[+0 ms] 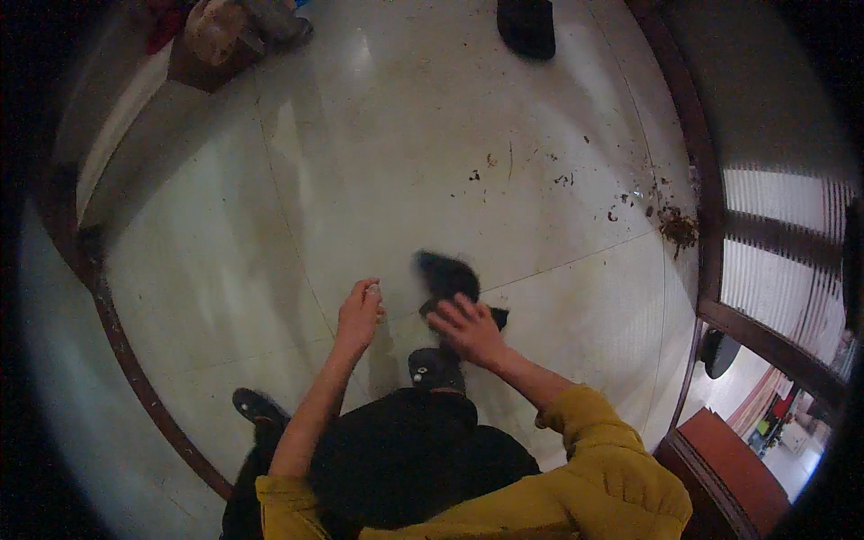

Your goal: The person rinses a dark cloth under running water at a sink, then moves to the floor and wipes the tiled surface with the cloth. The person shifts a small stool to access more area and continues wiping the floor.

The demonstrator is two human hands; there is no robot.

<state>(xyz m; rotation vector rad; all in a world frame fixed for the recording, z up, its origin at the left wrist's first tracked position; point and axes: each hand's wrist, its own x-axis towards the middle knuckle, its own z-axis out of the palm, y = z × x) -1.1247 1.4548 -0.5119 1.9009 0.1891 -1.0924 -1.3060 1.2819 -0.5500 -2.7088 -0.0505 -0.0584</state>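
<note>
My right hand (pixel 467 325), blurred, is over a black object (pixel 449 275) close to the floor. The object is also blurred, and I cannot tell what it is or whether my fingers grip it. A dark pointed part (pixel 499 317) shows at the right side of the hand. To the left, my left hand (pixel 360 314) is raised above the floor with its fingers curled in and the thumb on top. Nothing is visible in it. Below my hands are my legs in black trousers (pixel 398 452) and my black shoes (pixel 435 368), which have pale studs.
Pale floor (pixel 378 169) with thin joints spreads ahead. Dark crumbs and debris (pixel 677 228) lie at the right by a brown door frame (pixel 709 277). A black flat object (pixel 526 30) rests at the top. Upper left is a brown box-like thing (pixel 209 71). A reddish-brown board (pixel 732 459) stands lower right.
</note>
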